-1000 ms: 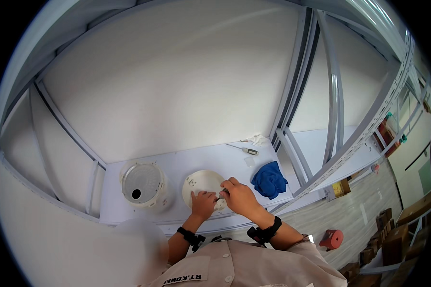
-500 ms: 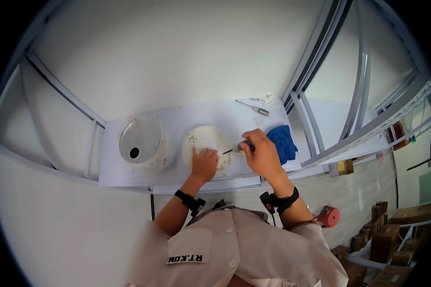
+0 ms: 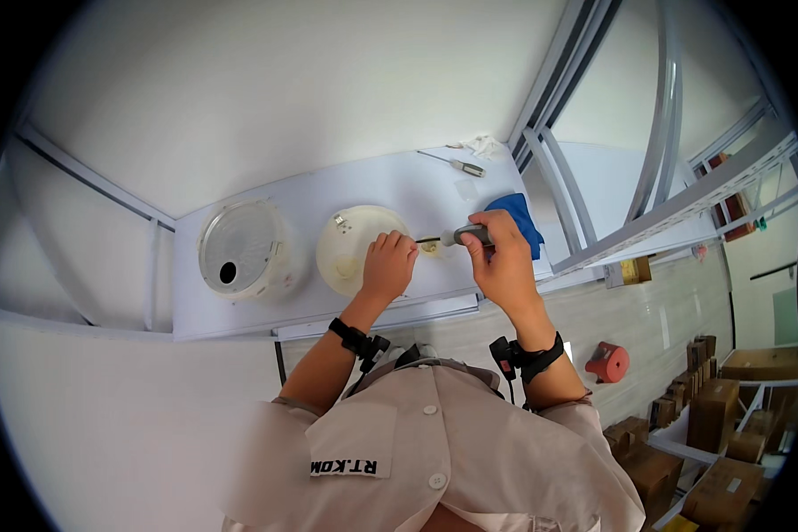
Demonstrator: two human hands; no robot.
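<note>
My right hand (image 3: 508, 259) is wrapped round the grey handle of a screwdriver (image 3: 466, 235), its dark shaft lying level and pointing left. At the shaft's tip, my left hand (image 3: 390, 266) has its fingers pinched together; whatever they hold is too small or hidden to make out. Below and left of these fingers lies a round cream-white dish-shaped part (image 3: 330, 248) with a small metal bracket (image 3: 342, 220) inside it. Beneath the screwdriver shaft, some small yellowish pieces (image 3: 431, 250) lie on the white bench (image 3: 306, 197).
A round white housing (image 3: 239, 248) with a dark hole stands on the bench's left. A second screwdriver (image 3: 457, 163) lies at the back, near a crumpled white tissue (image 3: 482, 146). Blue cloth (image 3: 525, 226) lies at the right. A red stool (image 3: 608, 362) stands on the floor beside cardboard boxes (image 3: 714, 412).
My left hand has lifted off the dish and closed at the screwdriver's tip. My right hand has turned the screwdriver level and brought it to my left fingers. The view has shifted.
</note>
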